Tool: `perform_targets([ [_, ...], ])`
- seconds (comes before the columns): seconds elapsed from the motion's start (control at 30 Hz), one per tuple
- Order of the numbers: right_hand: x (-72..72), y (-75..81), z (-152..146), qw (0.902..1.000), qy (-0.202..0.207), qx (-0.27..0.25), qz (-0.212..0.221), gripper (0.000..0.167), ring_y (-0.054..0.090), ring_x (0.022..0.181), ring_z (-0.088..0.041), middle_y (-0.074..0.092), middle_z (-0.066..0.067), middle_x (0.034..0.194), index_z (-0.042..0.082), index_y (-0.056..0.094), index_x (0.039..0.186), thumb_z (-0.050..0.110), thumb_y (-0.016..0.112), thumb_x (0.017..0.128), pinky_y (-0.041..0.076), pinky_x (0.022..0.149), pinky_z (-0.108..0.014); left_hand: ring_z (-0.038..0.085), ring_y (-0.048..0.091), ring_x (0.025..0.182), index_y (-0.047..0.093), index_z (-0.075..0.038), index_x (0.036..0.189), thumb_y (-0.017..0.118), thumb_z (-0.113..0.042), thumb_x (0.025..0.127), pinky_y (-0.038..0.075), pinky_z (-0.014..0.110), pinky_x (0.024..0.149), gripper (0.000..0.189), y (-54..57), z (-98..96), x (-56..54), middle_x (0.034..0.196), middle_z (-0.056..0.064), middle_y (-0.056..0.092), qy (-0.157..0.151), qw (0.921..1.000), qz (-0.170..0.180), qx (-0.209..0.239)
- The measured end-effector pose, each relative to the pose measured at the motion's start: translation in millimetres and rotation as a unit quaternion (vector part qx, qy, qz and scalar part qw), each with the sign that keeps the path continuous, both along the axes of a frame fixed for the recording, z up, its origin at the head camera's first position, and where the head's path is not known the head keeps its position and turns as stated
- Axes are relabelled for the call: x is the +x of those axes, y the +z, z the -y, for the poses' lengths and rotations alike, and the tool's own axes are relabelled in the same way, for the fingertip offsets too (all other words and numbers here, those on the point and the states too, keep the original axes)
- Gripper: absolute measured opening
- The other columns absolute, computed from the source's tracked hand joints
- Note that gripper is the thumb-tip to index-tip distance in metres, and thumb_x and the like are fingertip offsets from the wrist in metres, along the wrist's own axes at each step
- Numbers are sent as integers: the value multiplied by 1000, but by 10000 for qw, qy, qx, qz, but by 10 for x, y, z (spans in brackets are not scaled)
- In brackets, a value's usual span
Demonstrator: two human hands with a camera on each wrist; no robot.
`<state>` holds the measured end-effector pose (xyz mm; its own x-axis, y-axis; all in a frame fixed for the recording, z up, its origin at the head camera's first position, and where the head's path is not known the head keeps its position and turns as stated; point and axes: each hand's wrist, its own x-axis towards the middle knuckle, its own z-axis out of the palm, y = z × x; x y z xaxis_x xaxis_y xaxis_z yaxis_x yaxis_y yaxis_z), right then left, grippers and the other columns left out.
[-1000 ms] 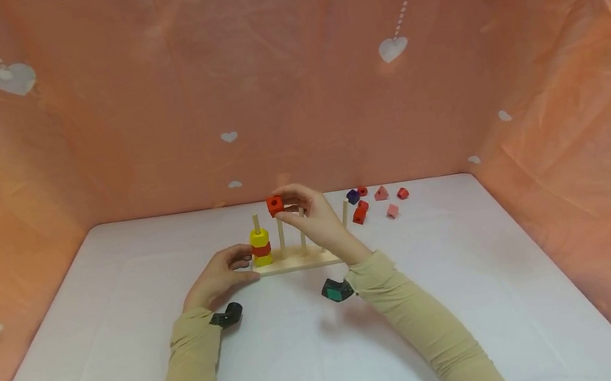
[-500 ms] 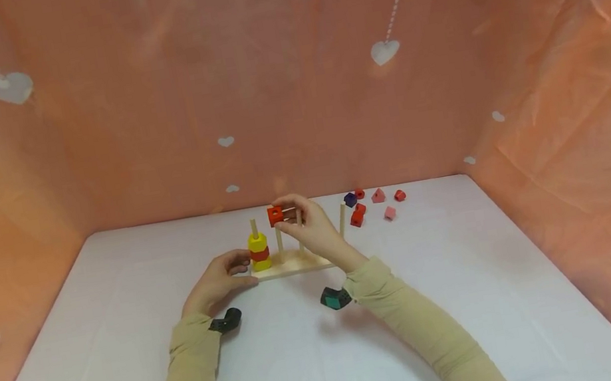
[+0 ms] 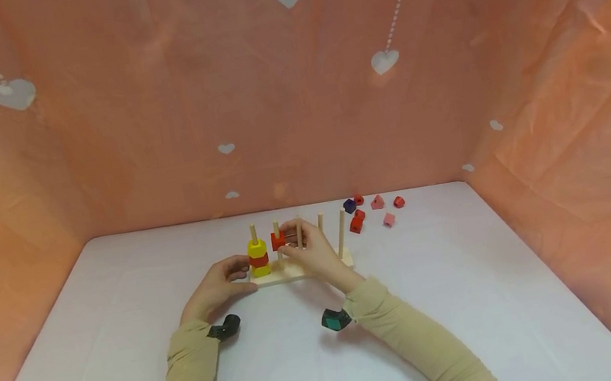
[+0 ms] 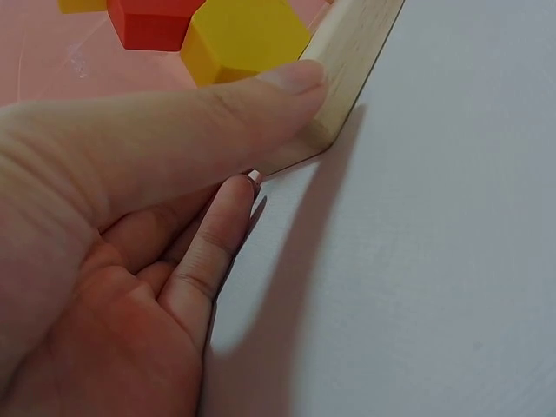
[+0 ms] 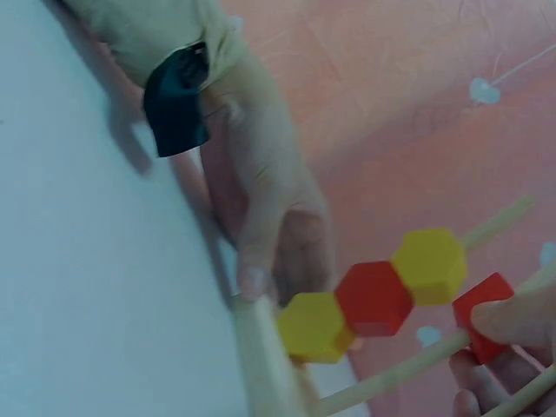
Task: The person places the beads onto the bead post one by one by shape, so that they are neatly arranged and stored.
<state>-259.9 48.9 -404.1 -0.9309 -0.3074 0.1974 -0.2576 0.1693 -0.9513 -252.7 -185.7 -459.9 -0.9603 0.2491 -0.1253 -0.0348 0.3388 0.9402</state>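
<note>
In the head view my right hand point(image 3: 317, 257) pinches a red square block point(image 3: 276, 242) between thumb and fingers. The block is threaded partway down the second peg from the left, with peg showing above and below it. My left hand point(image 3: 217, 289) holds the left end of the wooden peg stand point(image 3: 277, 277), thumb on its front corner. On the first peg sits a stack of hexagonal beads: a yellow bead point(image 5: 430, 265) on top, a red bead point(image 5: 373, 298) in the middle, another yellow bead point(image 5: 313, 327) at the bottom.
Right of the stand lie loose beads: a dark purple one point(image 3: 349, 206), several red ones and a pink triangular bead point(image 3: 377, 203). The remaining upright pegs, such as the far right one point(image 3: 342, 233), rise close around my right hand. Orange cloth point(image 3: 270, 122) walls the white table.
My right hand has lowered the red block from the top of the second peg to partway down it. The left hand stays at the stand's end; the head view has shifted slightly.
</note>
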Motion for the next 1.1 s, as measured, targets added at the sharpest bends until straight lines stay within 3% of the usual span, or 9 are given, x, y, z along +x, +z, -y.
perform_targets([
  [0.27, -28, -230, 17, 9989, -55, 420, 218, 30, 59, 102, -25, 62, -12, 108, -1, 58, 115, -1, 67, 87, 49, 91, -32, 30, 48, 120, 48, -6, 136, 82, -15, 76, 43, 41, 100, 69, 9, 8, 14, 135, 13, 50, -13, 10000, -23, -75],
  [0.5, -5, -343, 12, 9983, 17, 378, 453, 28, 58, 100, -23, 62, -11, 106, -2, 57, 114, -3, 64, 87, 49, 90, -32, 32, 48, 120, 47, -1, 136, 80, -11, 78, 43, 42, 100, 67, 28, 16, 23, 136, 16, 49, -180, 9996, -196, 25],
  [0.73, -1, -379, -6, 9979, 20, 558, 334, 28, 58, 101, -23, 62, -11, 108, 0, 57, 115, -1, 64, 88, 49, 92, -33, 30, 47, 120, 49, -6, 136, 81, -14, 77, 45, 39, 98, 67, 34, -2, 19, 135, 13, 50, 18, 10000, 21, -10],
  [1.1, 44, -380, -71, 9983, 57, 581, 42, 27, 58, 107, -26, 62, -12, 112, 0, 57, 116, -3, 61, 89, 48, 94, -36, 30, 47, 122, 48, -6, 136, 81, -14, 77, 43, 41, 100, 68, 4, 6, 3, 136, 12, 49, -72, 10000, -53, 21],
])
